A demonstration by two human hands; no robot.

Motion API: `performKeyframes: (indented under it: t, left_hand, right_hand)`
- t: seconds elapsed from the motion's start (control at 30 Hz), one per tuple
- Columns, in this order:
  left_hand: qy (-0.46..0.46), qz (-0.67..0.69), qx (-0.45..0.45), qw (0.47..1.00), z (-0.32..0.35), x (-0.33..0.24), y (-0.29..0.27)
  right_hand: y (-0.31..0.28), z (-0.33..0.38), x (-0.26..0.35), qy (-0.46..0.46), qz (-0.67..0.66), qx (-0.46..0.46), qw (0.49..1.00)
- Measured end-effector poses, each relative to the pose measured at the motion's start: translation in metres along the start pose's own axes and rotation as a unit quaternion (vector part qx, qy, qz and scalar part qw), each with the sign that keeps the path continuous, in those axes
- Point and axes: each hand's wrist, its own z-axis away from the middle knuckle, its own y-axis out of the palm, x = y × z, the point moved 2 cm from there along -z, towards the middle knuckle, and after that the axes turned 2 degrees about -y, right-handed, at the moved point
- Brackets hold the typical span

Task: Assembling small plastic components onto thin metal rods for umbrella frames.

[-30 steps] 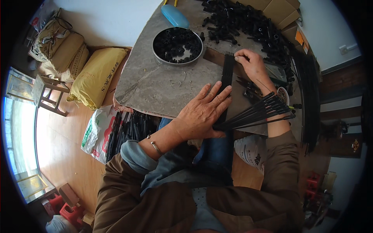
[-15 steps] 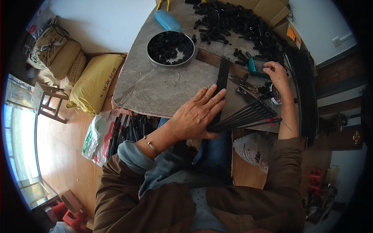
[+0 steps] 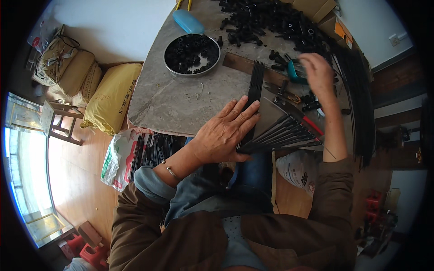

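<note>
My left hand (image 3: pixel 222 132) lies flat, fingers stretched out, over a bundle of thin black rods (image 3: pixel 257 80) that look like umbrella ribs. Its straight ends stick out past my fingertips, side by side. From under my palm other black rods (image 3: pixel 280 134) fan out to the right. My right hand (image 3: pixel 320 77) is raised beside a teal scoop-like container (image 3: pixel 296 72); its fingers are blurred, so I cannot see whether they hold anything. Pliers (image 3: pixel 289 95) and a red-handled tool (image 3: pixel 313 125) lie between the rods and the right hand.
A round metal bowl (image 3: pixel 192 74) of small black parts stands on the grey stone-look table (image 3: pixel 151 104). Behind it lies a light-blue case (image 3: pixel 188 22). Black tubular parts (image 3: pixel 266 25) pile up at the back. Long black rods (image 3: pixel 359 104) line the right edge. A yellow sack (image 3: pixel 113 97) stands left.
My right hand has lifted slightly up and left from the teal container, and its fingers have blurred. The fanned rods have spread wider, baring the red-handled tool. My left hand still lies on the bundle.
</note>
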Motion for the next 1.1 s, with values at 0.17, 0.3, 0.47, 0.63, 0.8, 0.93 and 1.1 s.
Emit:
performKeyframes:
  t: [0.17,0.3,0.47,0.63,0.8,0.93,1.1]
  left_hand:
    - [-0.013,-0.018,0.025,0.999,-0.001,0.000,-0.001]
    - [-0.007,0.004,0.024,1.000,-0.002,0.001,0.000]
    - [-0.006,0.019,0.015,1.000,-0.002,0.002,-0.001]
    - [-0.001,0.020,0.028,0.999,-0.004,0.000,-0.004]
    - [-0.014,0.007,0.022,1.000,-0.003,0.002,-0.001]
    - [-0.010,0.009,0.029,0.999,-0.007,-0.001,-0.003]
    - [-0.015,0.009,0.024,1.000,-0.004,0.001,-0.004]
  right_hand:
    - [0.043,-0.007,0.038,0.010,-0.055,0.127,0.990]
    - [0.044,-0.004,0.029,0.056,-0.093,0.148,0.983]
    - [0.017,-0.009,0.019,0.061,-0.112,0.069,0.989]
    - [-0.017,-0.004,-0.034,0.182,-0.071,-0.001,0.981]
    - [-0.011,0.007,-0.040,0.254,0.030,0.062,0.965]
    - [-0.001,-0.001,-0.016,0.162,-0.113,0.008,0.980]
    - [0.037,-0.007,0.040,0.046,-0.117,0.124,0.984]
